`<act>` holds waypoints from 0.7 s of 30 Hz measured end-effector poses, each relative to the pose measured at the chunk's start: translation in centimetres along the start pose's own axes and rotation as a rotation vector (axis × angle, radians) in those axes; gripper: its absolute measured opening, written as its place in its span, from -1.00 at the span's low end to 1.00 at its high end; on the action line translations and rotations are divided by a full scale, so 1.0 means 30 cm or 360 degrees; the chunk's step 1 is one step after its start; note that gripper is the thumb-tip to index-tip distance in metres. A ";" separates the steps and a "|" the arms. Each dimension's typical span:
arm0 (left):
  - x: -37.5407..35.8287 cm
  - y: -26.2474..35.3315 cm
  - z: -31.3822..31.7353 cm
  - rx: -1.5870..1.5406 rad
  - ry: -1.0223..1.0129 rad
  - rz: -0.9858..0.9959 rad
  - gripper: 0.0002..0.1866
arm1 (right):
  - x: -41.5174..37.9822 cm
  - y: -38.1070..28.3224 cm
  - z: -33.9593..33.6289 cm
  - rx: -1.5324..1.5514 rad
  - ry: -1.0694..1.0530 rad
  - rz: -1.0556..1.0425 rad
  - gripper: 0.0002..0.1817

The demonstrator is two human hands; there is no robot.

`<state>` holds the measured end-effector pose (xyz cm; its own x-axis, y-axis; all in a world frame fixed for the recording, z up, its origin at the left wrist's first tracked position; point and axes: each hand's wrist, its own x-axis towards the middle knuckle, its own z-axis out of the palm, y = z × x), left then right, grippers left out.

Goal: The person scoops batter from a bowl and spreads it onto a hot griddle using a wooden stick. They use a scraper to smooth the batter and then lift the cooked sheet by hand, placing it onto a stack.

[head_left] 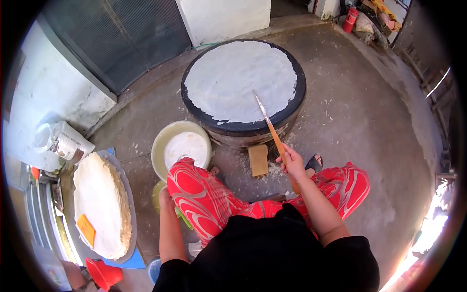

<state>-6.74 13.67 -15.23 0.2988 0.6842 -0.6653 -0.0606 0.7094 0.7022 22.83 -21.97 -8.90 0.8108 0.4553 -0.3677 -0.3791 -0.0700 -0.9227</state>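
Observation:
A round black griddle stands at the top centre, nearly covered by a thin white sheet of batter. My right hand is closed round the wooden handle of a long spatula, whose thin, batter-smeared blade tip rests on or just over the sheet. My left hand hangs low beside my left knee, near a yellow-green bowl; its fingers are mostly hidden. Just above it a cream basin holds white batter.
At the left, a tall stack of pale round sheets bears an orange scraper. A red bucket stands at the lower left, a white bucket by the wall. A brick lies before the griddle; a red extinguisher stands far right.

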 end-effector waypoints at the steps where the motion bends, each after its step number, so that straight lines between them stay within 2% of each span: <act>1: 0.029 -0.008 -0.035 0.0020 -0.0023 0.0015 -0.74 | 0.005 0.009 -0.005 -0.0032 0.0016 -0.0021 -0.61; 5: -0.009 -0.011 -0.039 0.0056 0.0036 0.0084 -0.71 | 0.024 0.042 -0.005 -0.0253 0.0081 -0.0069 -0.62; 7: -0.068 0.000 -0.004 -0.0021 -0.0037 0.0075 -0.71 | 0.039 0.062 0.003 -0.0879 0.0268 -0.0581 -0.61; 8: -0.095 0.009 0.016 -0.0097 -0.0117 0.0065 -0.70 | 0.044 0.053 0.007 -0.0876 0.0267 -0.0577 -0.61; 10: -0.144 0.033 0.057 -0.0092 -0.0108 0.0100 -0.71 | 0.042 -0.011 0.044 -0.1851 0.0479 -0.0666 -0.59; 14: -0.071 0.048 -0.003 -0.0116 -0.0109 0.0195 -0.76 | 0.046 0.009 0.074 -0.1802 0.0309 -0.0577 -0.53; 16: -0.115 0.090 0.035 -0.0039 -0.0064 0.0295 -0.77 | 0.050 0.032 0.039 -0.1133 0.0042 -0.0658 -0.57; 17: -0.145 0.116 0.063 0.0040 -0.0019 0.0393 -0.78 | 0.051 0.021 0.012 -0.1135 0.0041 -0.0657 -0.57; 19: -0.184 0.149 0.103 0.0066 -0.0005 0.0448 -0.78 | 0.036 -0.040 -0.032 -0.0083 0.0145 0.0232 -0.60; 20: -0.203 0.163 0.121 0.0095 0.0008 0.0506 -0.77 | 0.051 -0.017 -0.049 -0.0086 0.0146 0.0235 -0.60; 21: -0.225 0.176 0.139 0.0116 0.0018 0.0527 -0.75 | 0.065 0.003 -0.051 -0.0312 0.0298 -0.0019 -0.61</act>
<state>-5.10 12.08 -5.96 0.2637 0.8775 -0.4007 -0.0841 0.4347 0.8966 25.07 -22.43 -9.86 0.8900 0.2865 -0.3548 -0.2902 -0.2443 -0.9252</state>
